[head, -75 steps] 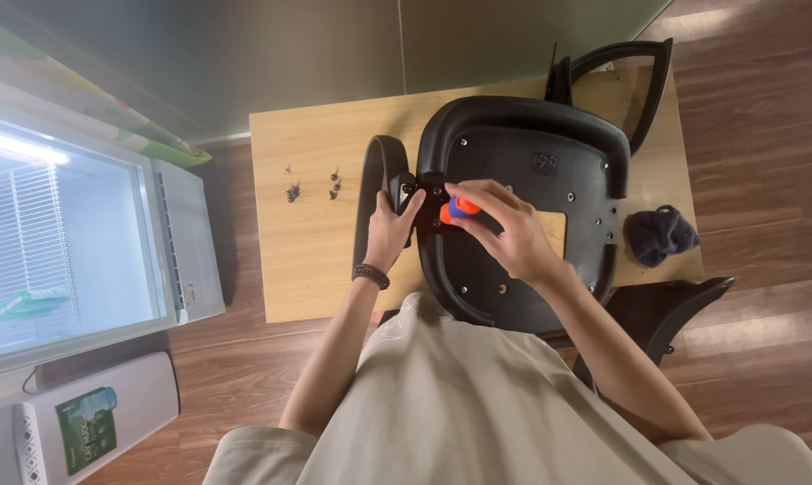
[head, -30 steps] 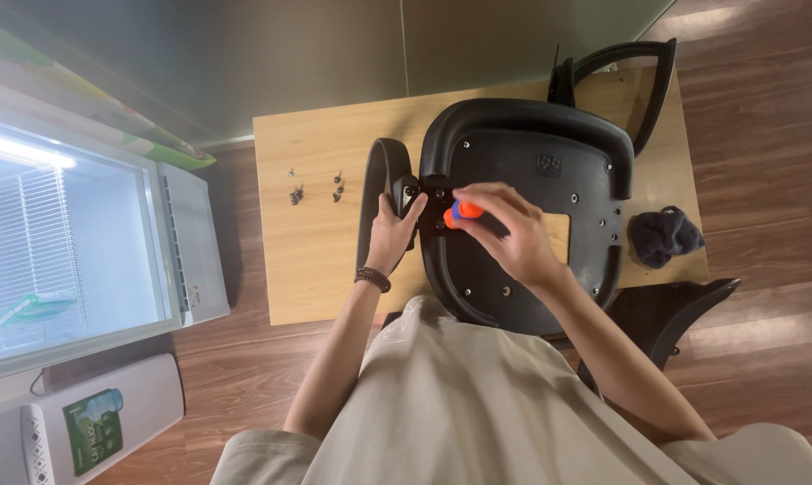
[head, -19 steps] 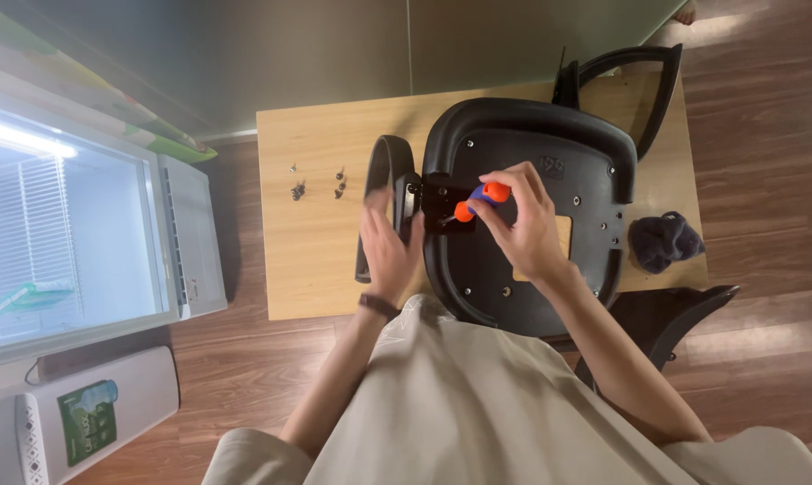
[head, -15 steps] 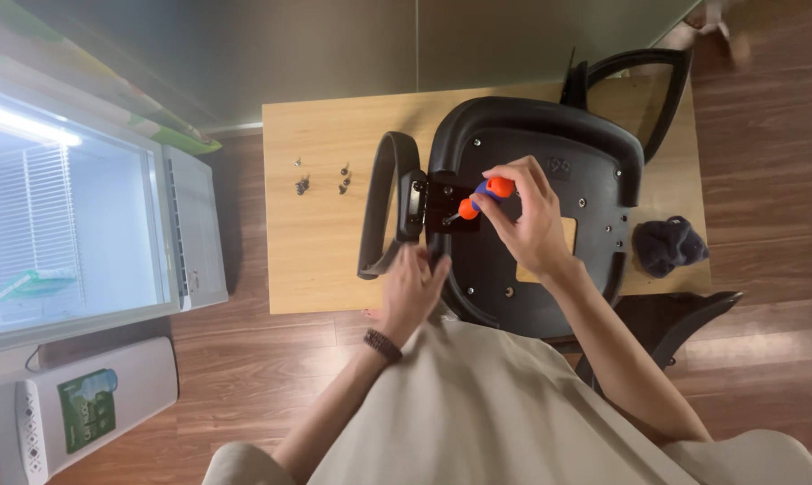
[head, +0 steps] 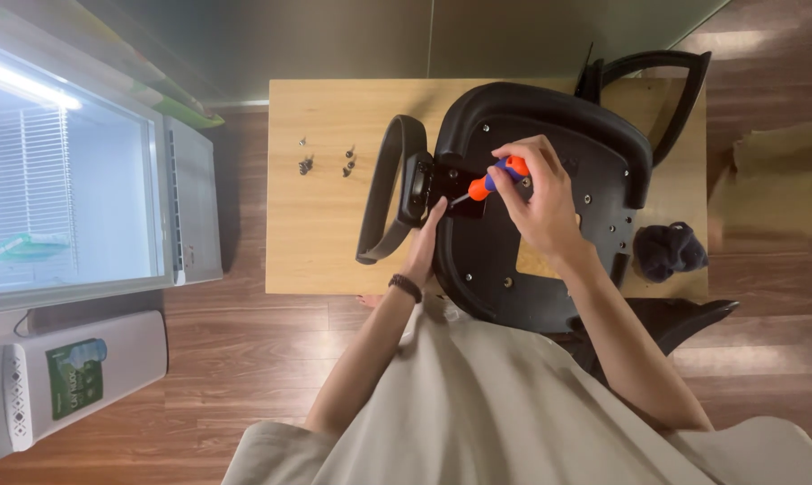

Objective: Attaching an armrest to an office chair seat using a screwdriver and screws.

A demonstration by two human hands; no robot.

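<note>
A black chair seat (head: 558, 117) lies upside down on a wooden table (head: 325, 242). A black armrest (head: 390, 189) rests against its left side. My right hand (head: 536, 193) grips an orange and blue screwdriver (head: 491, 180), whose tip points down-left at the armrest's bracket (head: 442, 184). My left hand (head: 426, 242) lies flat with fingers together, its fingertips touching the seat's edge just below the bracket; it holds nothing.
Several loose screws (head: 325, 160) lie on the table left of the armrest. A second armrest (head: 666, 72) sticks out at the seat's far right. A dark cloth bundle (head: 668, 250) sits at the table's right edge. An open white cabinet (head: 83, 180) stands to the left.
My left hand let go of the armrest, dropped back toward me, then came up again to the seat's edge. The screwdriver in my right hand tilted, its tip now at the bracket.
</note>
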